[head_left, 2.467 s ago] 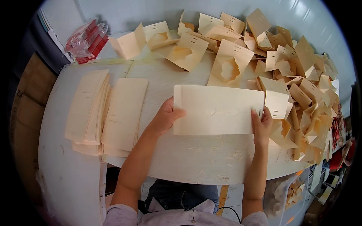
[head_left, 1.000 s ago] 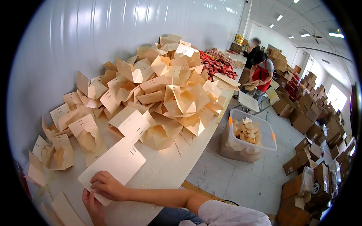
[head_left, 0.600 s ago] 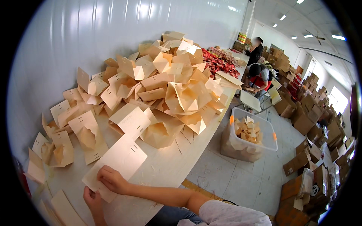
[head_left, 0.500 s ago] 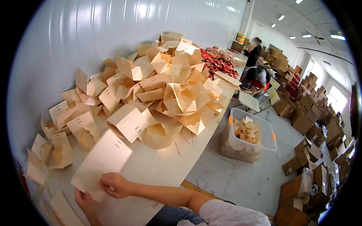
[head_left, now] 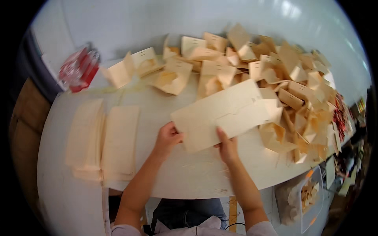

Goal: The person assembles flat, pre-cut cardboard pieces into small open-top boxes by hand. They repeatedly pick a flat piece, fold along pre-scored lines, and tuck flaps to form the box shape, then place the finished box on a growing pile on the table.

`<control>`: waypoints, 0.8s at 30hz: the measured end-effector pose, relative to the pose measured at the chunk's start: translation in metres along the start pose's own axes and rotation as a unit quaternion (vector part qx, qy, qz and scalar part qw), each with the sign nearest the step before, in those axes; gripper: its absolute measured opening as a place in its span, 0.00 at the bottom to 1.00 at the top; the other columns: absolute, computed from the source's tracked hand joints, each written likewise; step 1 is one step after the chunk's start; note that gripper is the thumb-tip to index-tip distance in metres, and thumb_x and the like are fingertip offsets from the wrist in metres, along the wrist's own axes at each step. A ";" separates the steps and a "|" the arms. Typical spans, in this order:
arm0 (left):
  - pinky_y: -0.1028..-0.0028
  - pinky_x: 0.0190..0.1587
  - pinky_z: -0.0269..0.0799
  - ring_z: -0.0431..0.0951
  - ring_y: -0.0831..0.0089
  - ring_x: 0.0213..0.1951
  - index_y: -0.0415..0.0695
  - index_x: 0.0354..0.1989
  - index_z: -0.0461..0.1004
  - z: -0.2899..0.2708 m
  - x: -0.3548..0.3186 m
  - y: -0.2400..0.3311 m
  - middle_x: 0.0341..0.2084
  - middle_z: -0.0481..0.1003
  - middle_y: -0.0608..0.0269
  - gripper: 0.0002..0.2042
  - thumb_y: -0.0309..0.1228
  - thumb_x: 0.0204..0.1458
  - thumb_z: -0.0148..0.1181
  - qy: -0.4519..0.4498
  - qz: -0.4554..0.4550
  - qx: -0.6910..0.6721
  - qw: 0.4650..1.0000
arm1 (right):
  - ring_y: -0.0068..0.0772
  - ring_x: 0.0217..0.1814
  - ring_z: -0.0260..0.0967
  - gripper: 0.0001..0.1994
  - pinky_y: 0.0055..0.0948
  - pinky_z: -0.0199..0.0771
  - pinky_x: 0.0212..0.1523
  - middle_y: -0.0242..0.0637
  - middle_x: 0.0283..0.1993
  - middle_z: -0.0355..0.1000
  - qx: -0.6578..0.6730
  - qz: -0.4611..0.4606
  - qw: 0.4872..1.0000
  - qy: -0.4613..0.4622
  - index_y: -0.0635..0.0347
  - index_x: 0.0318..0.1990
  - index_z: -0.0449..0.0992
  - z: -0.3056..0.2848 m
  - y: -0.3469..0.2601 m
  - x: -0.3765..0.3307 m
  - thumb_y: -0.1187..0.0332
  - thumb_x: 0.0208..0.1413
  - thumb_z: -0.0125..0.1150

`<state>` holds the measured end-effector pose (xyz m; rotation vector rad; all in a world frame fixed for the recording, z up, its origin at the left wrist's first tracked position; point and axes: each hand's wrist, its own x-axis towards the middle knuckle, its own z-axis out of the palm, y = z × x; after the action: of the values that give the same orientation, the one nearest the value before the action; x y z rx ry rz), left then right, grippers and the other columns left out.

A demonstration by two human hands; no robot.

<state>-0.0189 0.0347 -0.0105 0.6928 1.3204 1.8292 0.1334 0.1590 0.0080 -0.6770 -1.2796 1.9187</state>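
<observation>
A flat cream card sheet (head_left: pixel 220 114) with cut slits is held tilted above the table, its right end higher than its left. My left hand (head_left: pixel 168 138) pinches its left edge, fingers closed. At the near edge my right hand (head_left: pixel 227 147) grips the sheet, thumb on top and the other fingers mostly hidden beneath. To the left lie two stacks of similar flat sheets, a thicker stack (head_left: pixel 84 135) and a neighbouring stack (head_left: pixel 120 143). Beyond the sheet, several folded card pieces (head_left: pixel 173 76) stand with cut-out openings.
A large heap of folded card pieces (head_left: pixel 293 84) covers the table's right side against the wall. At the far left sits a red package in clear plastic (head_left: pixel 80 69). A clear plastic bin (head_left: pixel 289 198) with card pieces stands on the floor at right.
My view has swung left, bringing the sheet stacks and the red package into sight. Both hands still hold the card sheet, now turned more crosswise; the right hand grips its near edge.
</observation>
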 end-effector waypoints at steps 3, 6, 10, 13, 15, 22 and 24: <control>0.73 0.38 0.74 0.74 0.76 0.37 0.35 0.43 0.67 0.007 -0.001 0.019 0.35 0.73 0.60 0.14 0.21 0.45 0.51 0.001 0.007 0.037 0.999 | 0.17 0.19 0.58 0.07 0.19 0.58 0.15 0.28 0.24 0.64 -0.014 -0.040 0.998 -0.045 0.58 0.30 0.67 0.003 -0.005 0.001 0.65 0.54 0.54; 0.74 0.38 0.74 0.75 0.76 0.36 0.35 0.42 0.67 0.011 -0.033 0.025 0.35 0.73 0.60 0.14 0.20 0.45 0.51 0.005 -0.011 0.047 0.999 | 0.17 0.18 0.58 0.06 0.18 0.57 0.15 0.28 0.23 0.64 -0.015 -0.029 0.999 -0.011 0.58 0.31 0.67 0.006 -0.005 -0.037 0.66 0.55 0.53; 0.73 0.38 0.74 0.75 0.76 0.36 0.35 0.42 0.67 0.021 -0.028 0.033 0.34 0.73 0.60 0.13 0.20 0.46 0.51 -0.003 -0.008 0.050 0.999 | 0.17 0.19 0.57 0.06 0.18 0.57 0.16 0.28 0.24 0.64 -0.013 -0.034 0.999 0.017 0.58 0.32 0.67 0.003 -0.017 -0.032 0.66 0.55 0.53; 0.73 0.39 0.74 0.75 0.75 0.36 0.34 0.42 0.67 0.019 -0.024 0.030 0.35 0.73 0.60 0.13 0.20 0.46 0.50 -0.018 -0.005 0.048 0.999 | 0.16 0.19 0.58 0.06 0.17 0.57 0.16 0.28 0.25 0.65 -0.003 -0.036 0.999 0.010 0.59 0.33 0.67 0.000 -0.017 -0.028 0.66 0.54 0.53; 0.72 0.39 0.74 0.75 0.75 0.36 0.34 0.43 0.67 0.018 -0.023 0.029 0.35 0.72 0.60 0.13 0.20 0.46 0.50 -0.023 -0.001 0.044 0.999 | 0.16 0.21 0.61 0.08 0.15 0.60 0.15 0.29 0.28 0.67 0.001 -0.030 1.000 0.003 0.58 0.38 0.67 -0.004 -0.014 -0.027 0.66 0.54 0.53; 0.76 0.38 0.74 0.74 0.78 0.35 0.33 0.41 0.68 0.020 -0.024 0.026 0.32 0.70 0.64 0.12 0.17 0.45 0.48 0.006 0.011 0.049 0.999 | 0.15 0.20 0.61 0.08 0.15 0.60 0.15 0.29 0.29 0.67 -0.020 -0.043 0.999 -0.012 0.59 0.40 0.66 -0.007 -0.006 -0.028 0.67 0.55 0.53; 0.75 0.38 0.74 0.75 0.77 0.35 0.33 0.41 0.67 0.020 -0.024 0.026 0.33 0.70 0.63 0.13 0.17 0.45 0.48 0.008 0.012 0.065 0.998 | 0.15 0.20 0.60 0.09 0.15 0.59 0.16 0.29 0.29 0.67 -0.020 -0.039 0.999 -0.005 0.58 0.40 0.66 -0.005 -0.008 -0.030 0.67 0.55 0.53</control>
<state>0.0031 0.0205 0.0209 0.7678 1.4568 1.7833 0.1570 0.1396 0.0148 -0.6293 -1.3356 1.8398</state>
